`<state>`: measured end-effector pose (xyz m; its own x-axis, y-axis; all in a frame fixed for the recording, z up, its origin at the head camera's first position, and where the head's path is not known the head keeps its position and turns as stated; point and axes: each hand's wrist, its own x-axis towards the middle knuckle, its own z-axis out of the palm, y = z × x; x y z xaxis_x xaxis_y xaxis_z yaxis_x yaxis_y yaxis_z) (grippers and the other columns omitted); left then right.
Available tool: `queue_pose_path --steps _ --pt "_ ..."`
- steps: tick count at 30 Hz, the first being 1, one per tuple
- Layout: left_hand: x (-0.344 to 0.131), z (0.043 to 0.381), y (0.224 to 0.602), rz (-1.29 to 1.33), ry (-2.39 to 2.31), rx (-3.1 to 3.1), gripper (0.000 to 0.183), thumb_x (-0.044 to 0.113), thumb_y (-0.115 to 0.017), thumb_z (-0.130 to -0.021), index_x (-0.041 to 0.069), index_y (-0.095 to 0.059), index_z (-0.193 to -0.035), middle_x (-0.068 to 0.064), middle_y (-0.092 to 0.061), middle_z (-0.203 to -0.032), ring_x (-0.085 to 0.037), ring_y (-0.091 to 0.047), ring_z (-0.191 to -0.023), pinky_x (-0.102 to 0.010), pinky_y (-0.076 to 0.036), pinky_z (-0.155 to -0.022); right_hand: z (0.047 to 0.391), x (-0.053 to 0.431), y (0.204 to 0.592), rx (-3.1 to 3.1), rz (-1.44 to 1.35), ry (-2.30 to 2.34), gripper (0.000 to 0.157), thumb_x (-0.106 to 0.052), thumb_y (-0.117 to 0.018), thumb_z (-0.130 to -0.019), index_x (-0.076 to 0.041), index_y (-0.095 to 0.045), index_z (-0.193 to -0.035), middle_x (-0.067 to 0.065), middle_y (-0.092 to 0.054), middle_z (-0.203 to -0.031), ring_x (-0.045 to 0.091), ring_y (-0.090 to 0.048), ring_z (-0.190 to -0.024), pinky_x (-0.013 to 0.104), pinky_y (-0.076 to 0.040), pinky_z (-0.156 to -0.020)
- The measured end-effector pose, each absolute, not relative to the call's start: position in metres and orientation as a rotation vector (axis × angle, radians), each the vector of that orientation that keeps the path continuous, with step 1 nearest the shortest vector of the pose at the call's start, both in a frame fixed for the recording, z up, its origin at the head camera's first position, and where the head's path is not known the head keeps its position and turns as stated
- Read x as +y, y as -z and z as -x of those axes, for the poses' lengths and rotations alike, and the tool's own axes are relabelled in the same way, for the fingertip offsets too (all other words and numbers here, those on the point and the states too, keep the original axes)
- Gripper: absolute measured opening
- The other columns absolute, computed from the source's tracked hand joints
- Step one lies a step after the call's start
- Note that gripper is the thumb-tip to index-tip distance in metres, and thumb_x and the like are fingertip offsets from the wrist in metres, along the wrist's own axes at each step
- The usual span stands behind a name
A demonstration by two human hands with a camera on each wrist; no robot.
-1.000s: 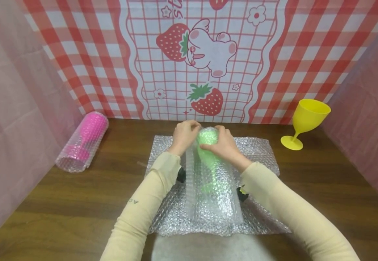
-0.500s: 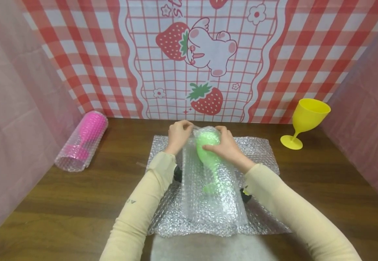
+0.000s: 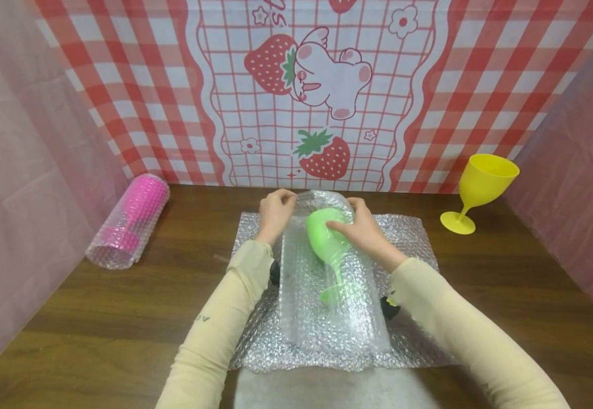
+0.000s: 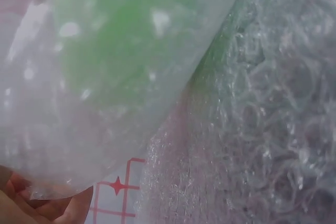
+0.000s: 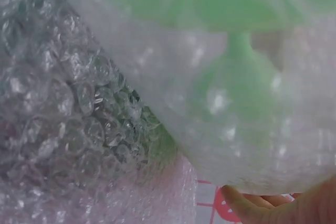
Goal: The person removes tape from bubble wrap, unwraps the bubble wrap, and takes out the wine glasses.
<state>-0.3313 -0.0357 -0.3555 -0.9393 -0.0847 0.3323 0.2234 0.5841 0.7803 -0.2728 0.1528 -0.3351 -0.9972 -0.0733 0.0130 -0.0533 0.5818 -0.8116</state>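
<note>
Pinching clear bubble wrap with the fingers of the left hand and gripping it against the lime-green plastic goblet with the right hand, toward the far edge of the brown wooden table, risks the goblet rolling if slack wrap springs open.

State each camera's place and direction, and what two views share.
Head: worn on the head, faces forward and down to the cup and bubble wrap; left hand, right hand and sleeves show.
Left wrist: on that wrist, faces bubble wrap close-up; part of the left hand, bottom left.
Right wrist: on that wrist, faces cup and bubble wrap; part of the right hand, bottom right.
Both wrist views share the cup's green and the cloth's red lines.
</note>
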Motion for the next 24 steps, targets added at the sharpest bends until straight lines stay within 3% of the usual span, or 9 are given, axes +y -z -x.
queue_pose_path --steps 7,15,20,24 --pt "-0.039 0.329 0.355 0.118 1.331 -2.466 0.018 0.019 -0.054 -0.088 0.010 -0.067 -0.098 -0.006 -0.068 -0.090 -0.019 -0.061 -0.074 -0.031 -0.050 -0.068 0.272 0.161 0.336 2.687 0.008 1.481 0.078 -0.049 -0.053 -0.085 -0.010 -0.016 -0.140 0.016 -0.026 -0.145 0.034 -0.030 -0.130 0.051 -0.028 -0.104" --pt "-0.043 0.329 0.353 0.077 1.351 -2.414 0.018 0.019 -0.054 -0.088 0.009 -0.067 -0.097 -0.006 -0.068 -0.090 -0.019 -0.060 -0.073 -0.031 -0.049 -0.065 0.274 0.169 0.338 2.586 0.026 1.731 0.070 -0.051 -0.044 -0.089 -0.002 -0.022 -0.133 0.022 -0.035 -0.131 0.035 -0.043 -0.113 0.047 -0.041 -0.093" --pt "-0.046 0.329 0.355 0.064 1.381 -2.397 0.019 0.019 -0.053 -0.088 0.009 -0.067 -0.097 -0.006 -0.068 -0.089 -0.019 -0.061 -0.074 -0.031 -0.049 -0.066 0.276 0.174 0.341 2.454 0.012 1.896 0.063 -0.046 -0.040 -0.092 0.000 -0.022 -0.131 0.017 -0.039 -0.120 0.023 -0.048 -0.096 0.036 -0.047 -0.082" --pt "-0.047 0.329 0.357 0.025 1.401 -2.385 0.019 0.020 -0.054 -0.087 0.009 -0.066 -0.096 -0.006 -0.067 -0.088 -0.020 -0.061 -0.075 -0.032 -0.050 -0.067 0.278 0.178 0.344 2.229 -0.018 2.102 0.044 -0.040 -0.040 -0.094 -0.007 -0.027 -0.121 0.005 -0.042 -0.103 0.009 -0.050 -0.077 0.024 -0.049 -0.066"
